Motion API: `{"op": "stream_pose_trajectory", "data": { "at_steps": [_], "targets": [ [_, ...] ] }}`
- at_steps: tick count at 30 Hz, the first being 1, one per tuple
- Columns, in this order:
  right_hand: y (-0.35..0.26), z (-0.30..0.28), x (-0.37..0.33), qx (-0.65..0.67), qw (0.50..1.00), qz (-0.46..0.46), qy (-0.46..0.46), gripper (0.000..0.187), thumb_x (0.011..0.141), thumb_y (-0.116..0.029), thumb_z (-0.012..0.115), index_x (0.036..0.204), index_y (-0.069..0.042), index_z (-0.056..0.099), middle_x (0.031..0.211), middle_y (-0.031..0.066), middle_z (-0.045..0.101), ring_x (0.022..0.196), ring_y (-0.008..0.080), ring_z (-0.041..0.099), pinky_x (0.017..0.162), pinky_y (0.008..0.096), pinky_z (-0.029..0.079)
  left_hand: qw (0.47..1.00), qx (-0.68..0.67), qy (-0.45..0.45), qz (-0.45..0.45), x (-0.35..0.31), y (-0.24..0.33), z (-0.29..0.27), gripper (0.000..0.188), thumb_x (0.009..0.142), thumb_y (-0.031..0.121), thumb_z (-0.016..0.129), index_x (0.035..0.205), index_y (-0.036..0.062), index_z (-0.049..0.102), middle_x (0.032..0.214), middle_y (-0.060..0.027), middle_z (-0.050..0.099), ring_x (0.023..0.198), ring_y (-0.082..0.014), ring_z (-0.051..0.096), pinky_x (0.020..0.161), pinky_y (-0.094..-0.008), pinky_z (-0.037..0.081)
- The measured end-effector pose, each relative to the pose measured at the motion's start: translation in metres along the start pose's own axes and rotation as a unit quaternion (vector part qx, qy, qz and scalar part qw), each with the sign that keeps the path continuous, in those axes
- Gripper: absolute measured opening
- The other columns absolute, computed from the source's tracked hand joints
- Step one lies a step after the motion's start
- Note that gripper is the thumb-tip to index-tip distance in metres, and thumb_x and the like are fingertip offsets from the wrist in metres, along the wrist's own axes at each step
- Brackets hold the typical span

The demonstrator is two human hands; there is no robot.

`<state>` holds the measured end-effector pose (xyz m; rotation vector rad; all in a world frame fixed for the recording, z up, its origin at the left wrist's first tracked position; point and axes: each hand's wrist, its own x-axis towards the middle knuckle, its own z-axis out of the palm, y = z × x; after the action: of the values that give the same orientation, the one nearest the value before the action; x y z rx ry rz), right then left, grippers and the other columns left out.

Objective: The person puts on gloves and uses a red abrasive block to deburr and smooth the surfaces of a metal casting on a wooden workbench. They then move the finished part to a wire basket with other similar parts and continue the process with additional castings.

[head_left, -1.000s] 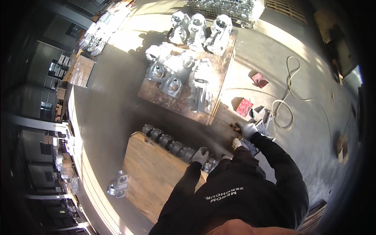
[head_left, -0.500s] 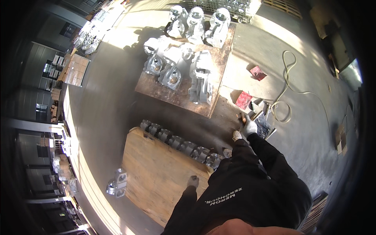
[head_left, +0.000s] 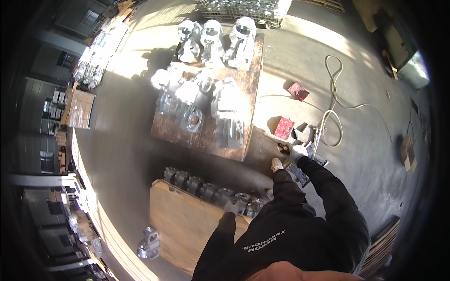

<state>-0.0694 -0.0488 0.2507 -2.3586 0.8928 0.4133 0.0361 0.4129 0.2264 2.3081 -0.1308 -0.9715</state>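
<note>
My left hand [head_left: 230, 206], in a grey glove, is at the edge of the wooden tabletop, against one of the metal castings [head_left: 207, 191] lined up there. Its fingers blend into the grey metal, so I cannot tell whether they grip it. My right hand [head_left: 298, 152], in a light glove, reaches out to the right with its fingers closed round a small dark and orange-brown thing [head_left: 283, 148] that I cannot make out. Just beside that hand are a dark, flat-topped piece [head_left: 317, 155] and a red box-like piece [head_left: 284, 128].
A brown-topped table [head_left: 201, 146] ahead carries several large silvery castings [head_left: 228, 112]. One more casting [head_left: 149, 243] stands left of the wooden tabletop [head_left: 187, 225]. On the floor at right lie a looping hose [head_left: 335, 108] and another red piece [head_left: 298, 91]. A wire cage [head_left: 243, 10] is farther back.
My left hand has moved forward from the bare wood to the row of castings. My right hand stays out at the right, shifted slightly. The whole view has shifted a little.
</note>
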Motion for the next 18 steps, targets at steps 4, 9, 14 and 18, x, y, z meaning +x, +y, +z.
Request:
{"op": "stream_pose_trajectory", "data": {
  "at_steps": [4,9,14,18],
  "targets": [
    [-0.025,-0.01,0.044,0.125,0.98,0.088,0.131,0.047,0.094,-0.053,0.059,0.123,-0.016,0.059,0.091,0.022,0.071,0.087,0.0414,0.069,0.075,0.0517,0.053,0.995,0.073,0.009,0.068,0.067,0.111,-0.001,0.037,0.091,0.022,0.069,0.123,0.004,0.063,0.111,-0.0123,0.071,0.105,-0.0233,0.068,0.091,-0.0344,0.053],
    [-0.068,-0.015,0.095,0.164,0.977,0.039,0.128,0.044,0.095,-0.054,0.057,0.115,-0.014,0.061,0.081,0.0193,0.07,0.075,0.0404,0.068,0.067,0.0526,0.051,0.982,-0.106,0.007,0.157,0.095,0.193,-0.004,0.036,0.092,0.019,0.071,0.123,0.0042,0.063,0.108,-0.0108,0.071,0.1,-0.0191,0.067,0.09,-0.0316,0.052],
    [-0.094,-0.031,0.158,0.162,0.974,-0.027,0.158,0.046,0.095,-0.054,0.056,0.109,-0.011,0.062,0.079,0.0194,0.07,0.074,0.0424,0.068,0.065,0.0532,0.051,0.991,-0.053,-0.007,0.124,0.057,0.197,-0.006,0.032,0.093,0.018,0.069,0.12,0.0017,0.063,0.112,-0.0102,0.069,0.105,-0.0189,0.066,0.092,-0.0318,0.052],
    [-0.104,-0.055,0.222,0.178,0.97,0.012,0.163,0.051,0.095,-0.058,0.054,0.109,-0.01,0.062,0.087,0.0205,0.071,0.082,0.0426,0.068,0.073,0.0519,0.052,0.994,0.09,-0.023,0.051,0.035,0.168,-0.007,0.044,0.089,0.028,0.07,0.123,0.0001,0.062,0.116,-0.0161,0.069,0.109,-0.0271,0.066,0.094,-0.0377,0.051]
  ]
}}
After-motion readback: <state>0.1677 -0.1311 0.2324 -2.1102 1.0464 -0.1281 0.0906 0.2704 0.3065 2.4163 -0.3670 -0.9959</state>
